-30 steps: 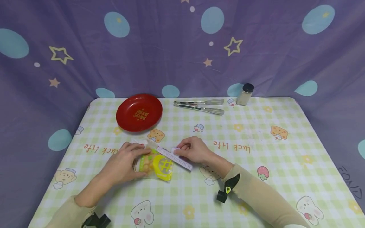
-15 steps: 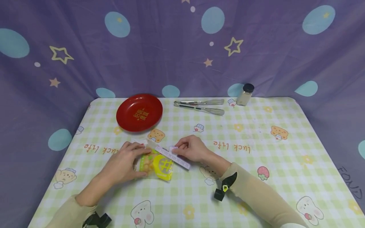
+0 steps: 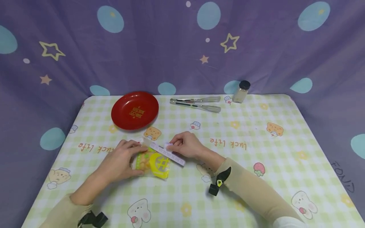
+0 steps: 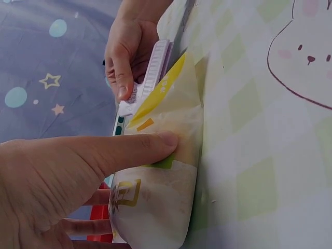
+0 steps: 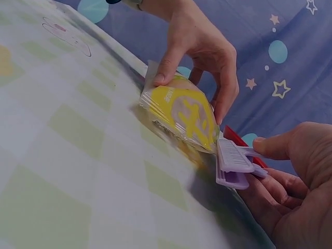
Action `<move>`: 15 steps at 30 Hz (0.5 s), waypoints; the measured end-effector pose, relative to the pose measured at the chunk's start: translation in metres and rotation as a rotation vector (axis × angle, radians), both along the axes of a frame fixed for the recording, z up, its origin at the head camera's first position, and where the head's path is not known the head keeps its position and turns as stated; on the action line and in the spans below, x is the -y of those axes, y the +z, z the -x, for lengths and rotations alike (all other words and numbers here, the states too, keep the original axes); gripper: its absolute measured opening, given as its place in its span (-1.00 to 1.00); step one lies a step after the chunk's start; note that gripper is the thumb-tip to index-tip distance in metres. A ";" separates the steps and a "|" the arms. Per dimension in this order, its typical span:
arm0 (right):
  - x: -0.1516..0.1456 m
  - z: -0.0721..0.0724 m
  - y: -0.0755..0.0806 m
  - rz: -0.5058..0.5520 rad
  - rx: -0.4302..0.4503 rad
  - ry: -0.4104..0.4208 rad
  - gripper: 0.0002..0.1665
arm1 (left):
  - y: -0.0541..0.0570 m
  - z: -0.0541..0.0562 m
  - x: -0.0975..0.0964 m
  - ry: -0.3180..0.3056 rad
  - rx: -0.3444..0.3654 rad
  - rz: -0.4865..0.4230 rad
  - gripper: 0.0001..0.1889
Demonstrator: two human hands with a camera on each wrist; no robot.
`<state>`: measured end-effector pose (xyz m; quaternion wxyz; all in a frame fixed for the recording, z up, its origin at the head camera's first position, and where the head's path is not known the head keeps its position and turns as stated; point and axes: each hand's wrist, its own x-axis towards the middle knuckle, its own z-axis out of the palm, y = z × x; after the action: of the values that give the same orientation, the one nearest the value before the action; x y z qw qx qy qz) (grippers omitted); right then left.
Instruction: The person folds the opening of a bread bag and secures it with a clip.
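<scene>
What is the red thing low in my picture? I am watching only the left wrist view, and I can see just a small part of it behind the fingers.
Observer: It is a red plate; the head view shows gold characters in its middle.
Operator: Thank you. The right hand is holding a pale purple clip. Is this clip fully closed?
Observer: No, the right wrist view shows a gap between its two long sides.
Operator: And does some tool lie near the plate? I cannot see any.
Observer: Yes, in the head view metal tongs lie to the right of the plate.
</scene>
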<state>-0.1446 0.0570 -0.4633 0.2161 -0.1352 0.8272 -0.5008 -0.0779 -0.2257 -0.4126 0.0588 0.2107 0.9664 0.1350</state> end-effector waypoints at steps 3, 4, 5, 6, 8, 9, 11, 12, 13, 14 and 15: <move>0.000 0.000 0.000 0.003 0.000 -0.002 -0.80 | -0.001 0.001 -0.001 -0.008 -0.007 0.002 -0.19; 0.000 0.000 0.000 0.006 0.004 -0.005 -0.79 | -0.001 0.001 -0.001 -0.010 -0.008 0.001 -0.19; 0.000 0.000 0.000 0.010 0.006 -0.008 -0.78 | -0.001 0.001 -0.002 -0.013 -0.010 -0.002 -0.19; 0.000 0.000 0.001 0.012 0.009 -0.010 -0.78 | -0.001 0.001 -0.002 -0.014 -0.010 -0.004 -0.19; 0.000 -0.001 0.002 0.016 0.012 -0.009 -0.79 | -0.001 0.000 -0.002 -0.008 -0.008 -0.007 -0.18; 0.001 -0.001 0.002 0.018 0.011 -0.007 -0.79 | -0.002 0.000 -0.001 -0.004 -0.007 -0.007 -0.18; 0.002 -0.001 0.003 0.016 0.005 -0.002 -0.80 | -0.001 -0.001 -0.001 0.003 -0.002 -0.007 -0.19; 0.002 -0.001 0.003 0.014 0.002 0.001 -0.80 | -0.001 -0.001 -0.001 0.005 0.000 -0.006 -0.19; 0.003 0.000 0.003 0.012 -0.002 0.005 -0.80 | -0.001 -0.001 0.000 0.009 0.002 -0.005 -0.19; 0.003 0.000 0.003 0.011 -0.004 0.007 -0.80 | -0.001 -0.001 0.000 0.012 0.004 -0.005 -0.19; 0.004 0.001 0.003 0.008 -0.006 0.010 -0.80 | -0.001 -0.002 0.000 0.015 0.005 -0.004 -0.19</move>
<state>-0.1455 0.0528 -0.4599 0.2158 -0.1417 0.8251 -0.5026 -0.0763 -0.2261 -0.4135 0.0598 0.2032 0.9675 0.1380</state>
